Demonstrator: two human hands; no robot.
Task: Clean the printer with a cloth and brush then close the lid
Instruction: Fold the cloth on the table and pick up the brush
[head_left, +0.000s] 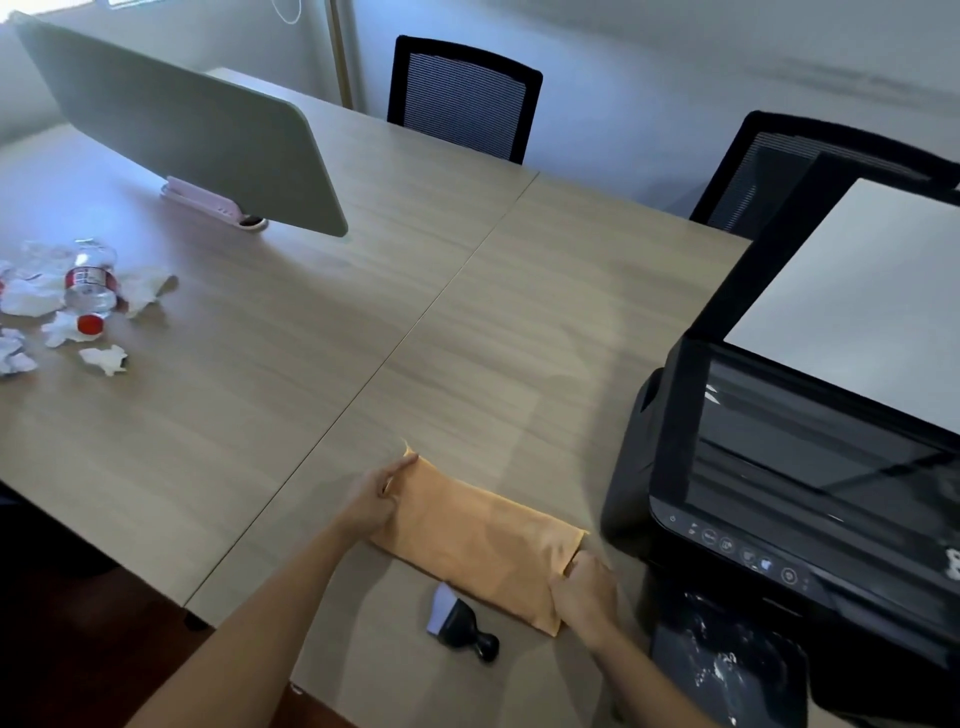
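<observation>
Table (311, 322): the wooden top carries all the task's things; its near and left edges are cut off.
Printer (810, 467): it stands at the right, partly out of frame. The lid (857, 291) is raised, the glass is exposed, and the panel icons are too blurred to read.
Cloth (478, 535): the orange cloth lies folded flat just left of the printer. The step in hand is judged to be folding it for wiping; next, it must be lifted to the glass.
Left hand (376, 499): the fingers are closed, pinching the far-left corner of the cloth.
Right hand (584, 590): the fingers are curled tight on the cloth's right end.
Brush (460, 621): it lies untouched, just beside the cloth's near edge.
</observation>
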